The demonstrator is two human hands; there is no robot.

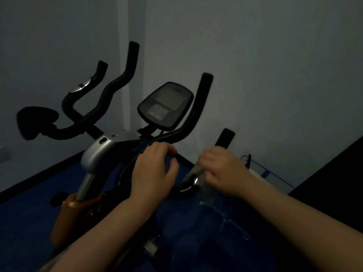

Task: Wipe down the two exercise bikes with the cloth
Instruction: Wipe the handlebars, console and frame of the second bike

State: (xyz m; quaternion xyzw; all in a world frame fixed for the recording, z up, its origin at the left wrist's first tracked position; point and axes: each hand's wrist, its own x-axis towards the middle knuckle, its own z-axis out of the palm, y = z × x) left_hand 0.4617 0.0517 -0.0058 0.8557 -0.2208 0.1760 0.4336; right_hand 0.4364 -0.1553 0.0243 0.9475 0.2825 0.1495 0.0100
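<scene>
An exercise bike stands in front of me in a dim room, with a grey console (166, 106) and black curved handlebars (204, 99). My left hand (155, 171) rests on the middle bar just below the console, its fingers curled over the bar. My right hand (222, 171) is blurred and closed around the right handlebar grip by its silver sensor (191, 183). A pale, thin cloth (206, 193) shows faintly under that hand. A black padded shape (37, 120) at the far left may belong to a second bike; I cannot tell.
The bike's silver post housing (98, 154) and orange frame (66, 214) are at the lower left. A blue floor mat (29, 222) lies beneath. A wire rack (271, 173) stands by the grey wall at the right, next to a dark panel (334, 173).
</scene>
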